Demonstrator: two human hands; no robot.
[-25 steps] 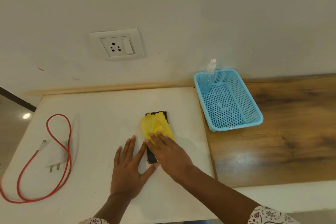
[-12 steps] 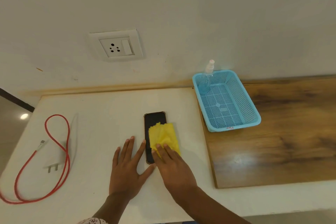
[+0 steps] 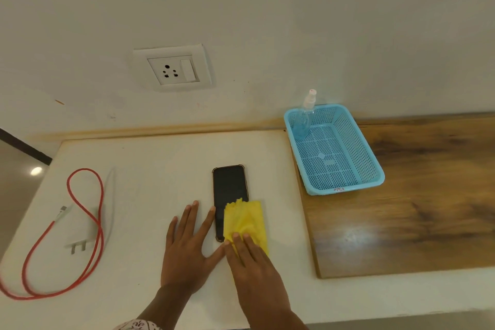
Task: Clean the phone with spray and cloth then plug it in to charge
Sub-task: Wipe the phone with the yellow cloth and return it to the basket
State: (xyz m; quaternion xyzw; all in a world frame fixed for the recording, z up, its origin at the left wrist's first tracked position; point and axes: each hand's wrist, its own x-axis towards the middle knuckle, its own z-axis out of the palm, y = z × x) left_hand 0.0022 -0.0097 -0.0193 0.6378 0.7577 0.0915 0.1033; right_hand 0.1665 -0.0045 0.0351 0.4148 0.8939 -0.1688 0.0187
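Observation:
A black phone [image 3: 229,190] lies screen up on the white counter [image 3: 150,163]. A yellow cloth [image 3: 246,220] covers its lower right corner. My right hand [image 3: 250,262] presses flat on the cloth's near edge. Flat on the counter, my left hand [image 3: 187,246] rests just left of the phone, fingers spread, its thumb at the phone's lower corner. A clear spray bottle [image 3: 307,112] stands in the far corner of a blue basket [image 3: 348,185]. At the left lie a red charging cable [image 3: 88,222] and its white plug [image 3: 85,236].
A white wall socket with a switch [image 3: 174,69] sits on the wall above the counter. To the right, the blue basket rests on a wooden surface [image 3: 415,195]. The counter's left edge drops off beyond the cable.
My right hand has dragged the yellow cloth down the phone from its top toward me and to the right, uncovering most of the screen. The left hand stayed beside the phone.

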